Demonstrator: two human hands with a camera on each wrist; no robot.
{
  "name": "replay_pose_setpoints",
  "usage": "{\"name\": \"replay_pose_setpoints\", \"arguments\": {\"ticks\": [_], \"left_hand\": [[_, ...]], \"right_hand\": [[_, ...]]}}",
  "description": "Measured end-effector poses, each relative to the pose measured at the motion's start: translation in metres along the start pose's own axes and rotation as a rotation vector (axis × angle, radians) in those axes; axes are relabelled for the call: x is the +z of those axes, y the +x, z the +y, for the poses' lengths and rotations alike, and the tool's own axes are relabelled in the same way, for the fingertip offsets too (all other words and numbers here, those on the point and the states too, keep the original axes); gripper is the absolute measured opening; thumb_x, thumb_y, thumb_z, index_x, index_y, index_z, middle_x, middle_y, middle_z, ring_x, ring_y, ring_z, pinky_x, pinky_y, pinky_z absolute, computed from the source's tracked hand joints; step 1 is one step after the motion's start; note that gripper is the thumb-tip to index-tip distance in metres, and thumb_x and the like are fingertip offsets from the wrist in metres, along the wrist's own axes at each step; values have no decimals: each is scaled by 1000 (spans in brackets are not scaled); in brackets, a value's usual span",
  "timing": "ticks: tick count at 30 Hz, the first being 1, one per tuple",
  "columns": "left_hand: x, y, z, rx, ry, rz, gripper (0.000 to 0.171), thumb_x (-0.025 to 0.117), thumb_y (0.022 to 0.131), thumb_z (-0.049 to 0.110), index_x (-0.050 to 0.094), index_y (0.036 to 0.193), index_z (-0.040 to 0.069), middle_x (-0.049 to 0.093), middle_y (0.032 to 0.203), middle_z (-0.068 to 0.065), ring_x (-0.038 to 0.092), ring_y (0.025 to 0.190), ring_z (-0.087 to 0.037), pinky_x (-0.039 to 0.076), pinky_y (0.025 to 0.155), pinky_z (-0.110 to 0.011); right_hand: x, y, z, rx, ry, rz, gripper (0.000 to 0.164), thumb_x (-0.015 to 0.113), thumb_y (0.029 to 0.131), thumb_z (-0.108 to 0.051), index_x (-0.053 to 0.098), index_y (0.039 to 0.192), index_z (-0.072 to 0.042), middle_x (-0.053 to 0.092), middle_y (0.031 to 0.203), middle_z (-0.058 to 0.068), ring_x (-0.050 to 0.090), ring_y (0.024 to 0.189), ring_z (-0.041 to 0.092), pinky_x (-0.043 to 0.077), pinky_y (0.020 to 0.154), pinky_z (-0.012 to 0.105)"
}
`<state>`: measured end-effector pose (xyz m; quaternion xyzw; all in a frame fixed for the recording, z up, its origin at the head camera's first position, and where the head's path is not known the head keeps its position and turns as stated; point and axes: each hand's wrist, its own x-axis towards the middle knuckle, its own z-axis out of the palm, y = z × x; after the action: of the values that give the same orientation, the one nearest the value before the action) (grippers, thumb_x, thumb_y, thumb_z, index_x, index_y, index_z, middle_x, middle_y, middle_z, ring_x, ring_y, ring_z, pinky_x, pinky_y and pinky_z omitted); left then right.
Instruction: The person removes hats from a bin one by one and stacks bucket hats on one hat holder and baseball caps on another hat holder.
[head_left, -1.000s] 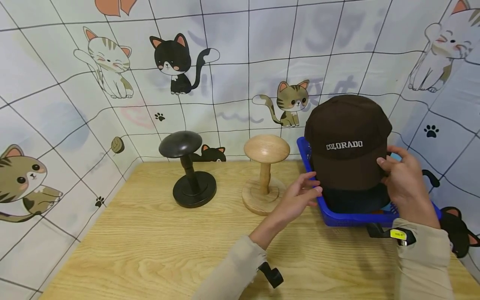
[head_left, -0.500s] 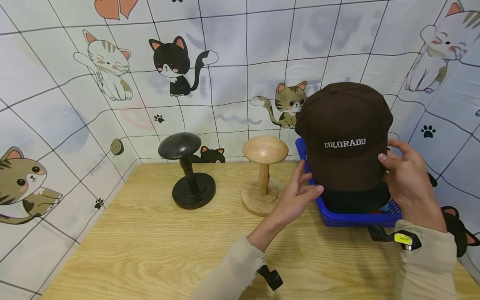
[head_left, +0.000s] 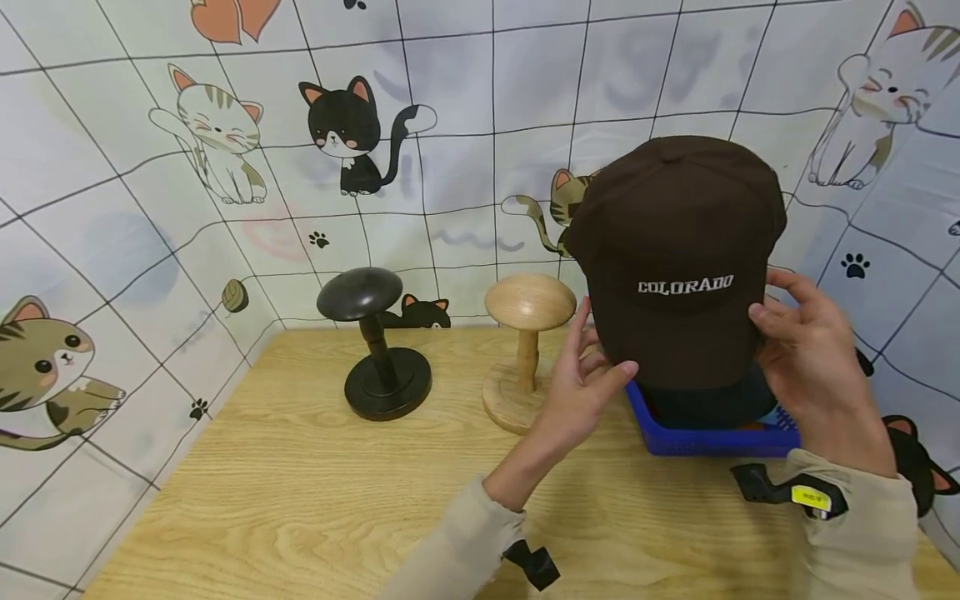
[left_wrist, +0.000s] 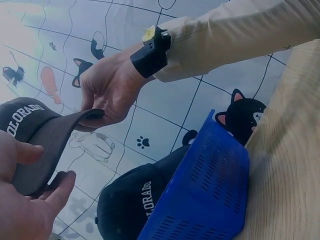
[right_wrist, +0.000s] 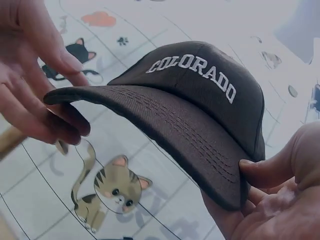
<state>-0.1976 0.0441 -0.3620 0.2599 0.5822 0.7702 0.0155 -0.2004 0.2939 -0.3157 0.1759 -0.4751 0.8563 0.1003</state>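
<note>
A dark brown cap [head_left: 678, 250] with white COLORADO lettering is held up over the blue basket [head_left: 652, 437], its brim toward the person. My right hand [head_left: 813, 354] pinches the brim's right edge, thumb on top and fingers beneath, as the right wrist view shows. At the brim's left edge, my left hand [head_left: 573, 387] has its fingers reaching under. Its thumb stands apart above the brim in the right wrist view. A second, dark COLORADO cap [left_wrist: 127, 200] sits in the basket, partly hidden by the held cap in the head view.
Left of the basket stands a light wooden hat stand [head_left: 531, 302], its base partly behind the left hand. Farther left is a black hat stand [head_left: 360, 293]. Both rest on the wood-grain table [head_left: 315, 492], before a cat-patterned wall covering [head_left: 457, 167].
The brown cap has risen out of the basket and come toward the person, slightly left, in the right hand. The left hand has shifted left and up alongside its brim.
</note>
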Motion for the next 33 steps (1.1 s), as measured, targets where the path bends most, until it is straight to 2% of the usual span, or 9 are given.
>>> {"name": "replay_pose_setpoints", "arguments": {"ticks": [5,8,11,15,20,27,33], "left_hand": [[-14,-8,10,24,31,51,92,68,96,-1,17,165,32,51,140,-9,66,99,-4,57,86,-18],[-27,-13,17,62,44,83,90,68,94,-5,22,164,28,49,145,-12,66,97,-8,58,84,-19],[-42,-17,24,89,55,111,85,69,94,-5,27,162,26,52,141,-13,68,95,-10,58,84,-19],[-62,-23,30,89,76,153,82,70,94,-5,31,160,26,58,127,-10,71,96,-9,59,85,-21],[-88,-31,34,66,130,204,81,71,93,-6,32,158,23,60,123,-7,71,94,-9,59,84,-22],[-120,-37,37,39,238,194,86,73,93,-4,29,161,25,62,118,-8,73,91,-9,60,83,-24],[-134,-35,37,14,260,173,89,74,90,-7,33,160,28,62,112,-6,73,87,-9,63,80,-28]], "right_hand": [[19,0,12,-5,-5,-69,34,44,105,8,43,136,-4,78,104,10,73,81,18,58,70,27],[32,2,21,-3,-1,-105,31,45,105,7,45,134,-4,78,103,9,73,80,17,57,68,28],[45,4,28,7,20,-126,30,45,105,6,45,134,-4,77,104,8,72,80,17,57,66,28],[64,6,39,38,-43,-131,30,50,105,1,44,134,-7,77,102,4,70,78,14,54,63,25],[80,8,53,68,-173,-166,27,53,106,-3,46,131,-10,77,100,-2,69,77,11,53,63,24],[87,11,69,155,-269,-197,24,53,106,-2,46,126,-13,76,104,-7,71,87,9,58,69,25],[87,12,74,208,-345,-191,26,57,104,-4,48,125,-16,76,107,-11,73,90,6,60,73,23]]}}
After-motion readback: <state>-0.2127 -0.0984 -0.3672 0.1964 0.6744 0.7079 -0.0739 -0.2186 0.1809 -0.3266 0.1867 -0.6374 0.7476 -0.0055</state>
